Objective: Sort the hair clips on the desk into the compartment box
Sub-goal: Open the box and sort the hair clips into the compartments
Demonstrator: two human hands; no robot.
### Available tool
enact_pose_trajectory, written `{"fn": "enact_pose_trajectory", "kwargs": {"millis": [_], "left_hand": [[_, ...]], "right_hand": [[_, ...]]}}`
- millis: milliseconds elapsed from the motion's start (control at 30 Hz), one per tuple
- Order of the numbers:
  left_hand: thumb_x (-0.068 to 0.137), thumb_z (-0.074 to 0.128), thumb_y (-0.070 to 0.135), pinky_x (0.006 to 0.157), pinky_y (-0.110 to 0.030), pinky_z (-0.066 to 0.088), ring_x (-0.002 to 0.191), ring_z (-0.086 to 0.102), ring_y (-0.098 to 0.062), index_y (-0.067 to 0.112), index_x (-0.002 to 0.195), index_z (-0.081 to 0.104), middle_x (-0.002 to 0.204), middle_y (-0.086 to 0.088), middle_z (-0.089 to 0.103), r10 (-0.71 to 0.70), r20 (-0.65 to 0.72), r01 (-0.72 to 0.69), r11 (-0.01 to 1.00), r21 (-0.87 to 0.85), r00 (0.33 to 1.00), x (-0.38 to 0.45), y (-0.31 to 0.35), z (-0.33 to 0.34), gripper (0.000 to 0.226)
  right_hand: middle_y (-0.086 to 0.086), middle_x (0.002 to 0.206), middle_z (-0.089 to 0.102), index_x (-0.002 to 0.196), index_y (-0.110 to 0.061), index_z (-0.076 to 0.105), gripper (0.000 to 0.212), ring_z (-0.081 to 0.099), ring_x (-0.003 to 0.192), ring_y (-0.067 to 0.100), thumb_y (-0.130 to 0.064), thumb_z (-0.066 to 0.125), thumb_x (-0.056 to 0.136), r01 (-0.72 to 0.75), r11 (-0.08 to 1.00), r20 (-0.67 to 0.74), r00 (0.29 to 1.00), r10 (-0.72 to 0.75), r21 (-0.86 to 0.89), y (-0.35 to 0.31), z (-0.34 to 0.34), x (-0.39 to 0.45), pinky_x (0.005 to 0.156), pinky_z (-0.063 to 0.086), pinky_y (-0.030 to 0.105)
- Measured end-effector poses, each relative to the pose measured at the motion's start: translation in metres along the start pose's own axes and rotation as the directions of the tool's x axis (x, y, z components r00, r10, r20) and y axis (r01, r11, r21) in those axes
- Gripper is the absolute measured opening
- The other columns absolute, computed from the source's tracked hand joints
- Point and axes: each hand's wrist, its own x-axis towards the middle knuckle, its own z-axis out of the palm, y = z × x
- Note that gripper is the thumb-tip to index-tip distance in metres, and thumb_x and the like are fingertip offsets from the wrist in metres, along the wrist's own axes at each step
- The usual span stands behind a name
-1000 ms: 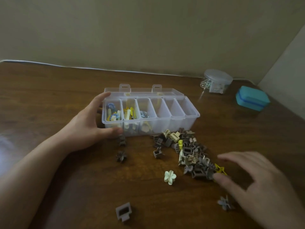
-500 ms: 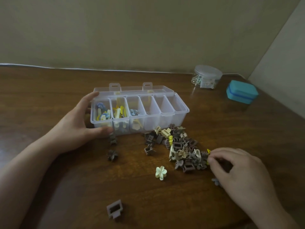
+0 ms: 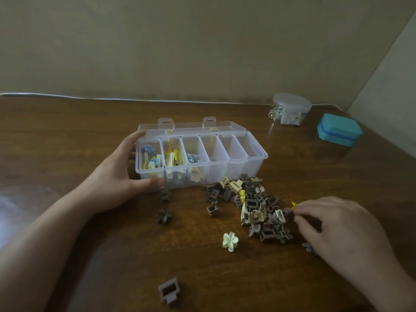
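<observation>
A clear compartment box stands open on the wooden desk; its three left compartments hold blue, yellow and cream clips, the right ones look bare. My left hand grips the box's left end, thumb along the front wall. A pile of brown and beige hair clips lies in front of the box. At the pile's right edge my right hand pinches a small yellow star clip. Loose clips lie apart: a cream flower, a brown flower, a grey square clip.
A round clear jar with a lid and a teal case stand at the back right near the wall. A white cable runs along the desk's back edge. A bluish clip peeks out under my right hand.
My right hand came down onto the right edge of the pile and its fingers curled round the yellow star clip. My left hand kept its hold on the box.
</observation>
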Motion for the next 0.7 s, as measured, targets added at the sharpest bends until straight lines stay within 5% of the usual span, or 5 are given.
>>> {"fn": "enact_pose_trajectory", "kwargs": {"millis": [133,233,400,500,700], "left_hand": [[0.047,0.074,0.074,0.091,-0.024,0.037,0.105,0.044,0.017,0.051,0.146,0.017,0.126,0.028,0.040,0.013,0.003,-0.013,1.000,0.002,1.000,-0.001,0.002,0.000,0.117],[0.056,0.079,0.062,0.093,-0.026,0.038,0.107,0.047,0.009,0.049,0.147,0.017,0.127,0.023,0.042,0.010,0.000,-0.010,1.000,0.008,1.000,0.000,0.002,0.000,0.111],[0.058,0.078,0.057,0.093,-0.023,0.037,0.113,0.044,0.005,0.049,0.147,0.015,0.130,0.022,0.041,0.020,0.005,-0.020,1.000,0.015,1.000,0.000,0.001,-0.001,0.109],[0.060,0.079,0.057,0.091,-0.021,0.038,0.107,0.043,0.014,0.049,0.148,0.015,0.128,0.025,0.040,0.021,0.016,-0.021,1.000,0.019,1.000,0.001,0.001,-0.001,0.109],[0.063,0.081,0.053,0.099,-0.027,0.040,0.122,0.044,0.000,0.046,0.149,0.016,0.132,0.023,0.041,0.038,0.015,-0.038,0.999,0.016,0.999,0.002,-0.003,-0.002,0.109]], "right_hand": [[-0.011,0.085,0.072,0.085,-0.026,0.075,0.017,0.067,0.084,0.015,-0.018,0.079,0.070,0.096,0.984,-0.061,0.992,-0.106,-0.150,0.006,-0.007,0.017,0.075,0.049,0.037],[-0.011,0.087,0.071,0.087,-0.028,0.073,0.013,0.065,0.084,0.016,-0.021,0.072,0.077,0.154,0.975,-0.114,0.978,-0.173,-0.163,0.007,-0.023,0.038,0.072,0.047,0.035],[-0.017,0.084,0.068,0.090,-0.026,0.074,0.011,0.061,0.075,-0.002,-0.022,0.066,0.084,0.324,0.881,-0.281,0.931,-0.233,0.346,-0.043,-0.043,0.084,0.069,0.044,0.009],[-0.023,0.079,0.065,0.090,-0.029,0.073,0.010,0.060,0.076,-0.008,-0.022,0.066,0.087,0.346,0.757,-0.199,0.938,-0.284,0.554,-0.090,-0.029,0.113,0.063,0.040,0.002],[-0.013,0.080,0.067,0.095,-0.025,0.074,0.012,0.058,0.071,-0.001,-0.021,0.064,0.089,0.377,0.774,-0.136,0.923,-0.361,0.509,-0.127,0.012,0.139,0.065,0.042,0.016]]}}
